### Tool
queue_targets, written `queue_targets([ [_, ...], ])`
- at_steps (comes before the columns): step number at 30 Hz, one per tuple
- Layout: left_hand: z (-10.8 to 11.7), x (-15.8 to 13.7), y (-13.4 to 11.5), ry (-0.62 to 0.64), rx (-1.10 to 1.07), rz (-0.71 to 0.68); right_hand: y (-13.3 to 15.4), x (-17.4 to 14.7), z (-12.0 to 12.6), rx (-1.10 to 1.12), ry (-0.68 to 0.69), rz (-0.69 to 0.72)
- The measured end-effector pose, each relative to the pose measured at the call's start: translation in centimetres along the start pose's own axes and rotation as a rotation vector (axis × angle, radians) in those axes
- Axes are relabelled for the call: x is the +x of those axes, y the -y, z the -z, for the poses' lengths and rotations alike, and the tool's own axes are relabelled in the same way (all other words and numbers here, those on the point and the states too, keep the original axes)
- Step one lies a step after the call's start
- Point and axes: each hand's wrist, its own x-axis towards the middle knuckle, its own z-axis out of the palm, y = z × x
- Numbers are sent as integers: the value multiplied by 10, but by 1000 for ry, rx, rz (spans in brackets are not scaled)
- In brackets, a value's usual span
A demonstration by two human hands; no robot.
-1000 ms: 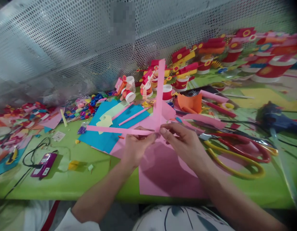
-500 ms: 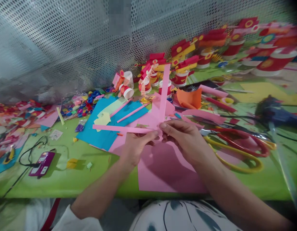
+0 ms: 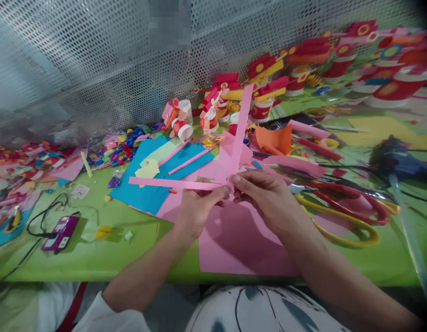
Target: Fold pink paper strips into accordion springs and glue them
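Pinched between the fingers of my left hand (image 3: 201,203) is one end of a pink paper strip (image 3: 165,183), which reaches out level to the left. My right hand (image 3: 260,189) grips the lower end of a second pink paper strip (image 3: 241,129) that stands up and leans slightly right. The two strip ends come together between my fingertips, which hide how they meet. Beneath both hands lies a large pink sheet (image 3: 241,249), with blue paper (image 3: 130,196) to its left. Scissors with red and yellow handles (image 3: 351,240) lie just right of my right hand.
Paper-cup models (image 3: 263,109) line the back, beside a perforated metal screen (image 3: 105,60). A glue gun (image 3: 393,157) rests at the right. A purple power strip (image 3: 63,233) with a black cable lies left on the green table (image 3: 137,258). Orange paper (image 3: 273,139) sits mid-table.
The upright strip has tilted a little further right. The level strip's free end has shifted slightly left and up. Both hands keep their hold at nearly the same spot.
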Motion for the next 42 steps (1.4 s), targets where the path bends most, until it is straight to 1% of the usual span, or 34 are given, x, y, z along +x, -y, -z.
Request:
queue_targets([
  [6,1,0,0,-17,-7,1,0,-1,2,-107,55,28],
  [9,2,1,-1,-8,-58,57,1,0,3,-121,56,22],
  [13,4,3,-6,52,-224,173,3,1,4,-98,9,-11],
  [15,5,3,-9,73,-207,198,3,1,6,-77,18,-21],
  [18,7,3,-9,83,-66,175,1,2,8,-39,63,-27],
  [20,8,3,-7,84,-18,162,-1,3,8,-15,80,-39],
  [25,9,4,-4,71,-35,186,-1,3,6,13,67,-64],
  [32,6,2,-7,84,-18,105,2,2,5,76,46,-110],
  [38,5,1,-6,51,5,91,2,0,3,130,48,-110],
  [42,5,1,-6,56,9,86,3,-1,3,134,59,-108],
])
